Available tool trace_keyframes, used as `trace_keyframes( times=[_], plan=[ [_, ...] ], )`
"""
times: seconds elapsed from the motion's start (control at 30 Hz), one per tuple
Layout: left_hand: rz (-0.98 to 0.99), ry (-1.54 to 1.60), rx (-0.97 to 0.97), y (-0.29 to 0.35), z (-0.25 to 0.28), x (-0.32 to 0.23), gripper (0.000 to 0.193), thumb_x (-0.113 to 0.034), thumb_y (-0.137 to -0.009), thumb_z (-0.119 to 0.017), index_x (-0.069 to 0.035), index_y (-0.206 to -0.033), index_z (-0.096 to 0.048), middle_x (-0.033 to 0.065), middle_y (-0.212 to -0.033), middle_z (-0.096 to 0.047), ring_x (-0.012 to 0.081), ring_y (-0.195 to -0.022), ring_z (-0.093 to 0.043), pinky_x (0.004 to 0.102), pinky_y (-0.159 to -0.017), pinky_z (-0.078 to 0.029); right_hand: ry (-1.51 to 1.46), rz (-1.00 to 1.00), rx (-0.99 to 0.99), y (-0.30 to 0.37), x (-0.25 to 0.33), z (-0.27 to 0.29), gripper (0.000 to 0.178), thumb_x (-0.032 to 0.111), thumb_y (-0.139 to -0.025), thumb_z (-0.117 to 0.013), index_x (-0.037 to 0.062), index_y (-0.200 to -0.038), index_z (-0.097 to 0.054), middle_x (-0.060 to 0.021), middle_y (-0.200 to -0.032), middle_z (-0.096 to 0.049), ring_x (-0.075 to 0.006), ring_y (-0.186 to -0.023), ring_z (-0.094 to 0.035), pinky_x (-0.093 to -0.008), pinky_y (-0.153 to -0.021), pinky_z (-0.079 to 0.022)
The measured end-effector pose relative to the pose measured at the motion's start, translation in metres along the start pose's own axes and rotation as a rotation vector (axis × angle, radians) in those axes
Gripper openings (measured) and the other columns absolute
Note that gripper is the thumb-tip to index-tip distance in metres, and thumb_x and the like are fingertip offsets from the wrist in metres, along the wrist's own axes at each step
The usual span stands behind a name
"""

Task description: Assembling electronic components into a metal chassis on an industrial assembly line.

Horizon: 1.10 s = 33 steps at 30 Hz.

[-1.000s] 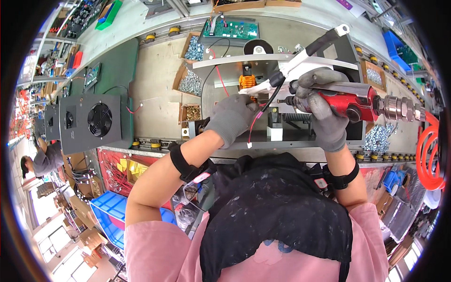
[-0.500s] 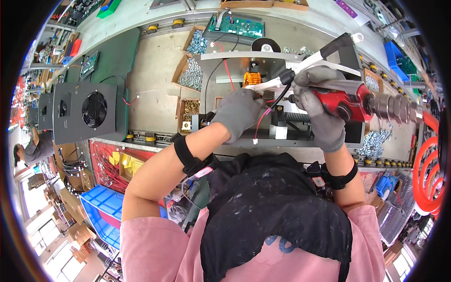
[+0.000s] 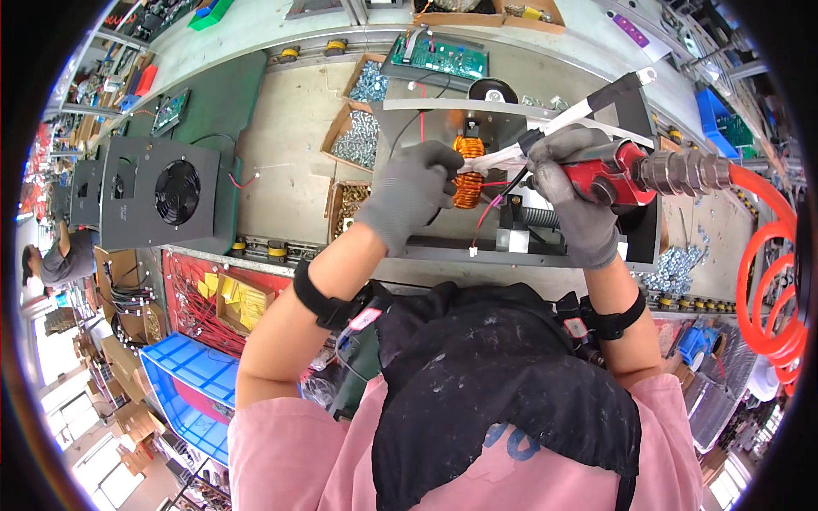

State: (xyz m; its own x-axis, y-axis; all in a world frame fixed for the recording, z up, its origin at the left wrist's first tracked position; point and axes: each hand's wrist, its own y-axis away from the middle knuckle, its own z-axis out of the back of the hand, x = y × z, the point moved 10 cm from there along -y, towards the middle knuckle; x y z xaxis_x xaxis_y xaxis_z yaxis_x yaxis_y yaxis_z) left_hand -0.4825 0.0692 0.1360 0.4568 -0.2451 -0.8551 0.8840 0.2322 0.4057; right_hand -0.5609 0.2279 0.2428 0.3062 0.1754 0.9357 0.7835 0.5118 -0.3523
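Observation:
My right hand (image 3: 579, 192) is wrapped round a red pneumatic tool (image 3: 607, 175), its nose pointing left over an open metal chassis (image 3: 528, 253). A thick white-sleeved cable (image 3: 558, 122) with black bands runs past that hand's fingers, a metal lug at its upper right end. My left hand (image 3: 413, 194) is closed, fingers curled, beside the cable's lower end and an orange copper-wound coil (image 3: 468, 194). Whatever lies in its fingertips is hidden. Thin red and black leads hang inside the chassis, one ending in a small white connector (image 3: 474, 251). Both hands wear grey gloves.
Boxes of silver screws (image 3: 356, 136) and brass parts (image 3: 348, 204) stand left of the chassis. A green circuit board (image 3: 443, 58) lies behind it. Further left is a black fan housing (image 3: 162, 196). An orange coiled hose (image 3: 754, 255) hangs at the right; loose screws (image 3: 677, 266) lie nearby.
My left hand has drawn back leftward from the cable, uncovering more of the coil. The red tool and my right hand have shifted slightly left. The view has moved a little.

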Motion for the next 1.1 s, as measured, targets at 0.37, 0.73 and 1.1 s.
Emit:
trace_keyframes(
  times=[0.37,0.73,1.1],
  plan=[
    [0.114,0.837,0.186,0.051,-0.023,-0.035,0.036,-0.027,-0.094,-0.052,0.002,-0.115,-0.047,0.0146,-0.089,-0.061,0.0164,-0.064,-0.06,0.0269,-0.051,-0.053,-0.356,0.214,-0.045,0.002,0.114,0.002,0.035,0.018,-0.078,-0.062,0.0087,-0.11,-0.052,-0.0074,-0.087,-0.049,-0.0204,-0.079,-0.053,-0.0393,-0.072,-0.047],
    [0.001,0.929,0.219,0.06,-0.048,-0.061,0.04,-0.035,-0.095,-0.049,0.002,-0.111,-0.05,0.0111,-0.082,-0.06,0.0128,-0.055,-0.054,0.0259,-0.045,-0.046,-0.378,0.287,0.147,0.005,0.132,-0.006,0.031,0.017,-0.078,-0.063,0.0092,-0.106,-0.053,-0.0083,-0.083,-0.051,-0.0194,-0.073,-0.053,-0.0394,-0.071,-0.048],
    [-0.002,0.626,0.054,0.108,-0.02,-0.032,0.037,-0.032,-0.098,-0.036,-0.002,-0.1,-0.056,0.0098,-0.072,-0.067,0.0146,-0.052,-0.063,0.0254,-0.043,-0.048,-0.802,-0.093,0.216,0.02,0.079,0.015,0.045,0.021,-0.08,-0.057,0.0052,-0.12,-0.043,-0.0096,-0.105,-0.046,-0.0252,-0.091,-0.047,-0.0402,-0.083,-0.044]
  ],
)
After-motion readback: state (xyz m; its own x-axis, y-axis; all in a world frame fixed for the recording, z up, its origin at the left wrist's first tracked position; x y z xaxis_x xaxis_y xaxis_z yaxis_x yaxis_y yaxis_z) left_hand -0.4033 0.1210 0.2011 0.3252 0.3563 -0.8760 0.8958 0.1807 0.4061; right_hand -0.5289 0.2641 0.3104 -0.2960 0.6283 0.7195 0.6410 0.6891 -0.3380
